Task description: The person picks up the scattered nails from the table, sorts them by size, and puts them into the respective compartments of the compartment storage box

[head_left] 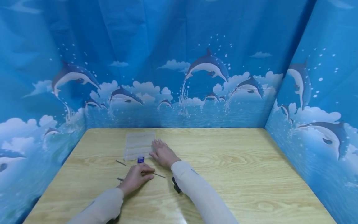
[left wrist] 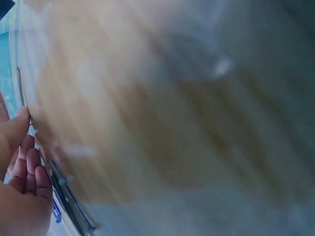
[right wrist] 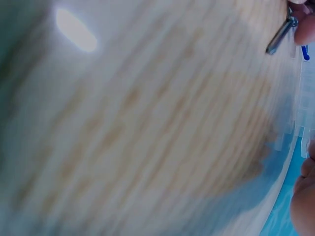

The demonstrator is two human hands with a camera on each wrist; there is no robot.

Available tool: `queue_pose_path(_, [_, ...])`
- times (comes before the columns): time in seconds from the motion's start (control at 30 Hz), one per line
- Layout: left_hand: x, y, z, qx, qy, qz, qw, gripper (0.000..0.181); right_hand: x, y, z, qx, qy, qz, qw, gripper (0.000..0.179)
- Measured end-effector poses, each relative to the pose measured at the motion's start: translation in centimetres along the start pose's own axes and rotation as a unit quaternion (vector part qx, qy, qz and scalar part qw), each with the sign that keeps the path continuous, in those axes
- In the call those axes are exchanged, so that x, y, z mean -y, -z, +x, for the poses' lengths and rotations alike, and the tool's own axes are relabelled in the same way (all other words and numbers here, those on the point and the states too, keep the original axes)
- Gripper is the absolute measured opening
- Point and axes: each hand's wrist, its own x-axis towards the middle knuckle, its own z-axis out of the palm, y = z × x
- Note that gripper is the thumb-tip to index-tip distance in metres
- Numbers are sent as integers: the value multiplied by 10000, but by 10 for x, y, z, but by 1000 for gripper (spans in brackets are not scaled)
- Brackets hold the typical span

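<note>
My left hand (head_left: 136, 178) is low over the table, left of centre. Its thumb and fingers pinch a thin metal rod (head_left: 159, 175) that sticks out to the right; the other end is hidden by the hand. In the left wrist view, the rod (left wrist: 20, 86) rises above the thumb. A flat, clear plastic case (head_left: 139, 144) with raised strips across it lies beyond this hand. My right hand (head_left: 164, 153) rests at the case's right edge, fingers stretched forward. A blue label (head_left: 140, 159) shows at the case's near edge.
A loose nail-like metal piece (head_left: 121, 162) lies left of the case. Another metal piece (head_left: 120, 179) sits beside the left wrist, partly covered by it. The wood-grain table (head_left: 237, 174) meets a blue dolphin-print curtain (head_left: 179, 115) at its back and sides.
</note>
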Motion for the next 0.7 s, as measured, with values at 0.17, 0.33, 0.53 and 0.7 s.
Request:
queue_pose_path(0.17, [1, 0, 3, 12, 6, -23, 10000, 20, -1, 2, 2, 17, 1, 50, 10000, 62])
queue_pose_path(0.33, [3, 2, 6, -15, -229, 21, 9997, 16, -1, 2, 4, -6, -2, 47, 10000, 63])
queue_pose_path(0.53, [7, 4, 8, 12, -512, 109, 9986, 10, 1, 4, 2, 37, 2, 105, 9999, 62])
queue_pose_path(0.7, [7, 3, 8, 40, -576, 254, 9980, 8, 2, 6, 0, 44, 28, 112, 9999, 60])
